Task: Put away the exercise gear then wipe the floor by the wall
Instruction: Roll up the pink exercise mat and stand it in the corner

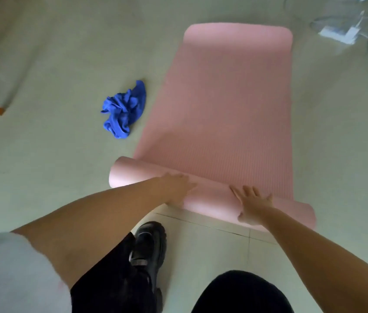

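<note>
On the tiled floor (54, 154), flat left hand (176, 186) and right hand (254, 203) press the pink yoga mat (219, 105); uneven pushing could skew the roll

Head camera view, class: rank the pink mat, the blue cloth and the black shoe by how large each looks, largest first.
1. pink mat, by far the largest.
2. and 3. black shoe and blue cloth look alike; the shoe is nearer the camera, so I won't rank them.

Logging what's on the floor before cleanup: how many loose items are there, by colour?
Pink: 1, the yoga mat, partly rolled under the left hand and right hand.
Blue: 1, the crumpled cloth beside the mat, apart from it.
Total: 2
</note>
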The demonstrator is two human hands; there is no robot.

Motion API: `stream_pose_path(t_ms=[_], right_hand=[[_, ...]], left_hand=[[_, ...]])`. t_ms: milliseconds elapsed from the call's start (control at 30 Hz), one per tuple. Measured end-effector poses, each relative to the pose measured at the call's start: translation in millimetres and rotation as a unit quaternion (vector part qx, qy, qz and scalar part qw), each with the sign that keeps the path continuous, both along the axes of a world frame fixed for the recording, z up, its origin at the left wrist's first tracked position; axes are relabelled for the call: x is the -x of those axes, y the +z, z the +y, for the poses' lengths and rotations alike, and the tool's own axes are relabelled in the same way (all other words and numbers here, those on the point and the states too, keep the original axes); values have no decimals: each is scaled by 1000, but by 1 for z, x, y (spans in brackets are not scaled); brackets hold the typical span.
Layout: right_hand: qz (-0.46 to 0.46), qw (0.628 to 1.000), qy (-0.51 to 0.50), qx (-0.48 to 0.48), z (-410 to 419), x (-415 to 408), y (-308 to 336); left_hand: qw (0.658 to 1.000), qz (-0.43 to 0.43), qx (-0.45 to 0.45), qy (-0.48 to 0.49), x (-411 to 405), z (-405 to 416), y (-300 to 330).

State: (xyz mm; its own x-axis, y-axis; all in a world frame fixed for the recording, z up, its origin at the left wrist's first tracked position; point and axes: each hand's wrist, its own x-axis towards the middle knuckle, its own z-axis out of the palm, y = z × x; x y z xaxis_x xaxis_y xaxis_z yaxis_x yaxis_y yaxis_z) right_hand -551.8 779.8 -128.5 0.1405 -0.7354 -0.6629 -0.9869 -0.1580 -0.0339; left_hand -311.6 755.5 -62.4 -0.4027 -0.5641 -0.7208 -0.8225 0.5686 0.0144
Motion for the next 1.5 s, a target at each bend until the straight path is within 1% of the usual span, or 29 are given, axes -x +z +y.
stream_pose_path(t_ms=[33, 100, 133, 200, 267, 333, 400, 433, 533, 600, 667, 733, 767, 833, 933, 1000, 1067, 1133, 1167, 1200, 1267, 1300, 1333, 1367, 1433, 1467, 1500], right_hand=[[1, 1000, -12, -3, -3, -2, -1], [8, 1000, -25, -10, -7, -5, -2], [15, 1000, -19, -15, -8, -5, -2], [26, 999, 4, -27, -9, 0, -5], [31, 998, 27, -49, -6, 4, -7], [36, 997, 48, -49, -5, 6, -9], [28, 997, 61, -36, -12, 6, -9], [19, 997, 65, -44, -21, 6, -8], [-28, 992, 50, -109, -60, 6, 4], [-56, 985, 42, -158, -83, 3, 11], [-63, 977, 40, -201, -99, 1, 13], [-58, 974, 21, -220, -106, 1, 10], [-49, 976, 11, -214, -105, 1, 9], [-6, 986, 6, -167, -94, 1, 3], [22, 999, -3, -46, -70, 7, 9], [4, 997, -18, 70, -46, 7, 17], [-12, 983, -4, 181, -14, -1, 13], [-20, 988, -18, 150, 8, -14, 4], [-15, 993, -33, 108, 12, -20, -1], [-12, 993, -43, 112, 10, -22, -9], [25, 995, -50, 77, -11, -19, -15], [35, 996, -46, 73, -25, -17, -15], [42, 996, -41, 73, -41, -16, -13], [50, 996, -38, 64, -56, -15, -11], [65, 996, -41, 40, -89, -12, -7], [75, 996, -41, 22, -104, -11, -6], [82, 996, -41, -2, -119, -10, -2]], left_hand=[[1000, -6, 8, -22, -4, -10, -1], [1000, -12, -3, -13, -13, -31, -8], [1000, -14, -13, -10, -19, -39, -15], [999, -25, -12, -36, -28, -45, -34], [999, -20, 8, -46, -36, -37, -58], [998, 4, 49, -27, -41, -27, -78], [997, 25, 78, -10, -44, -23, -88], [997, 31, 76, -2, -45, -26, -87], [998, 38, 27, 34, -46, -44, -80], [999, 25, 10, 43, -43, -56, -73], [999, 28, 34, 22, -32, -57, -66], [995, 44, 91, -29, -15, -42, -67], [991, 47, 111, -48, -6, -32, -68], [990, 36, 125, -60, 4, -16, -78], [986, 35, 145, -72, 3, -27, -88], [992, 52, 107, -48, 3, -50, -87], [996, 74, 40, -9, 7, -78, -81], [995, 94, -31, 21, 12, -105, -76], [992, 99, -63, 34, 14, -116, -75], [989, 102, -93, 48, 15, -126, -76], [983, 99, -131, 80, 13, -146, -81], [981, 99, -132, 97, 12, -157, -82], [981, 107, -116, 110, 10, -165, -79], [983, 120, -78, 114, 10, -172, -74], [986, 136, 61, 72, 12, -172, -59], [981, 140, 130, 45, 13, -166, -54], [977, 138, 162, 31, 12, -155, -53]])
